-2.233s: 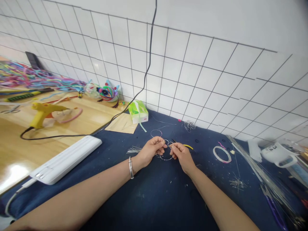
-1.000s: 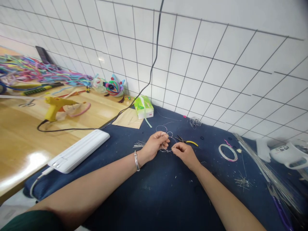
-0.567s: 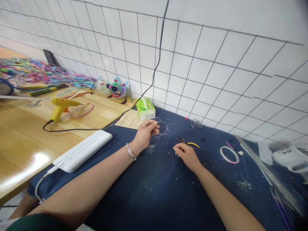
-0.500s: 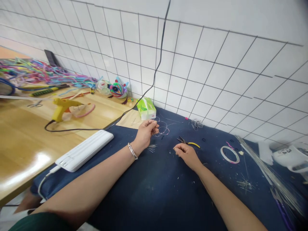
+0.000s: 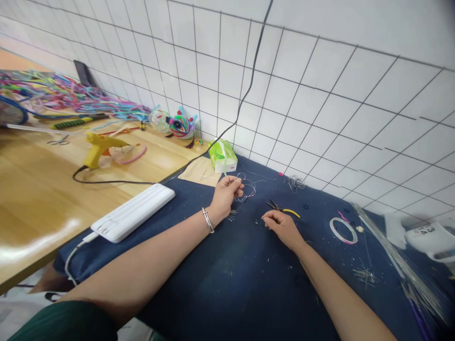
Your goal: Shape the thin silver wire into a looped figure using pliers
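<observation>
My left hand [image 5: 226, 194], with a silver bangle at the wrist, is closed in a pinch on a thin wire [image 5: 253, 190] bent into several round loops, with small pink bits on it. The loops spread out to the right of the fingertips. My right hand [image 5: 282, 226] is held low over the dark blue cloth, thumb and fingers pressed together; whatever may be between them is too small to make out. Just beyond it lie pliers [image 5: 284, 208] with a yellow handle. Short wire pieces [image 5: 232, 215] lie beside my left hand.
A green tissue pack [image 5: 222, 156] stands by the tiled wall. To the left are a white power bank [image 5: 133, 213] with a cable and a yellow glue gun [image 5: 95, 149]. On the right lie a tape roll [image 5: 343, 231], cut wires [image 5: 365, 275] and a long wire bundle [image 5: 398, 255].
The whole scene has shifted right as my head turned slightly left. Both hands keep nearly the same pose, the left still pinching the looped wire.
</observation>
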`<state>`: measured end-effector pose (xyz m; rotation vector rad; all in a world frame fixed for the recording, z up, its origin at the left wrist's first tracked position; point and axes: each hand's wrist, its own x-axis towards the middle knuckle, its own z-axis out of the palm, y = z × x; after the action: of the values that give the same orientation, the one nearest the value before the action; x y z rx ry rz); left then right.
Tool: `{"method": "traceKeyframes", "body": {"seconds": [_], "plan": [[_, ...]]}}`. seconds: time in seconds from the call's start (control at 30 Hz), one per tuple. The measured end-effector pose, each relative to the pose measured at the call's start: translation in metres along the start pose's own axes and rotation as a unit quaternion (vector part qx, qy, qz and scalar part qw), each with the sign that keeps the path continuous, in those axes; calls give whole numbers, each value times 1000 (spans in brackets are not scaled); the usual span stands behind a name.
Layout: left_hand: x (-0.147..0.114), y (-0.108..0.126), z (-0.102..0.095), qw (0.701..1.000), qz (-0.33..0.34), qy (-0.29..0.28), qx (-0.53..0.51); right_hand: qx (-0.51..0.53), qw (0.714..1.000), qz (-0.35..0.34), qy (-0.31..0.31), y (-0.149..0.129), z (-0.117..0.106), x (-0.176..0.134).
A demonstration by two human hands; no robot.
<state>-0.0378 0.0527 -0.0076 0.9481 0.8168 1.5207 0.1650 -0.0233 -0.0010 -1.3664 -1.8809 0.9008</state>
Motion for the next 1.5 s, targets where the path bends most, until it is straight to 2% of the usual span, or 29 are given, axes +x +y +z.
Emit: {"method": "traceKeyframes", "body": {"seconds": [0.17, 0.33, 0.57, 0.8, 1.07, 1.33, 1.5], "plan": [[3, -2, -1, 1000, 16, 20, -8, -7, 1000, 1, 2, 1, 0, 0], [11, 7, -9, 997, 51, 45, -26, -15, 1000, -2, -1, 0, 0, -1], [14, 16, -21, 995, 41, 83, -40, -30, 999, -16, -3, 1, -1, -3], [6, 10, -26, 996, 9, 74, -43, -69, 997, -43, 6, -1, 3, -8], [3, 12, -24, 998, 9, 51, -24, -115, 988, -99, -3, -4, 6, -11], [4, 9, -19, 1000, 2, 6, -8, -136, 985, -107, -8, -3, 5, -9], [15, 14, -25, 1000, 11, 8, -11, -156, 982, -108, -21, -2, 7, -6]]}}
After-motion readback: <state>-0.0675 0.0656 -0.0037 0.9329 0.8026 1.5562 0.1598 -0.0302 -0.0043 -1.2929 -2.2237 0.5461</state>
